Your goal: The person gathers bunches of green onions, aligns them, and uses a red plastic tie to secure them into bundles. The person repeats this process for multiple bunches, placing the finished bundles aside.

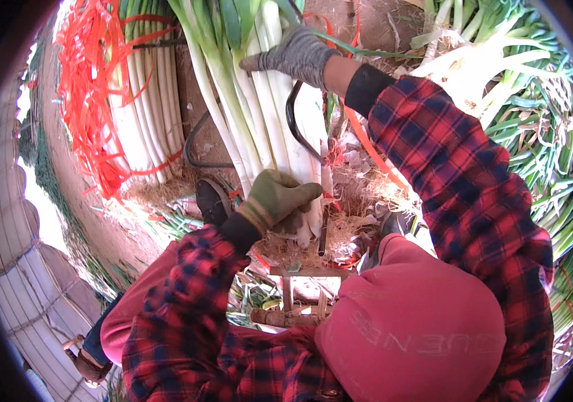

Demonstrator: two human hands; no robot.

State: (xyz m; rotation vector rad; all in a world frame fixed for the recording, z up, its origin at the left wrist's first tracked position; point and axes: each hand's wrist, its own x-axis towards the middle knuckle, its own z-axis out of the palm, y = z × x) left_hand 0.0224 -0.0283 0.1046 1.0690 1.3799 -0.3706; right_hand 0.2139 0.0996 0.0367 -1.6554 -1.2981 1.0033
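A bundle of long green onions [261, 110], white stalks with green tops, stands in front of me, its roots down near my feet. My right hand [294, 55], in a grey knit glove, is wrapped over the upper stalks. Lower down, my left hand [281, 201], in an olive-green glove, lies with curled fingers against the white ends. A red strap [334, 201] shows just beside its thumb; whether the fingers pinch it is hidden. Bent black metal rods [294, 115] flank the bundle.
At left, a tied onion bundle [150, 110] stands under a mass of red plastic straps [90, 100]. Loose green onions [532, 100] are heaped at right. A wooden frame [286, 316] sits between my legs. Another person's shoe [90, 364] shows at lower left.
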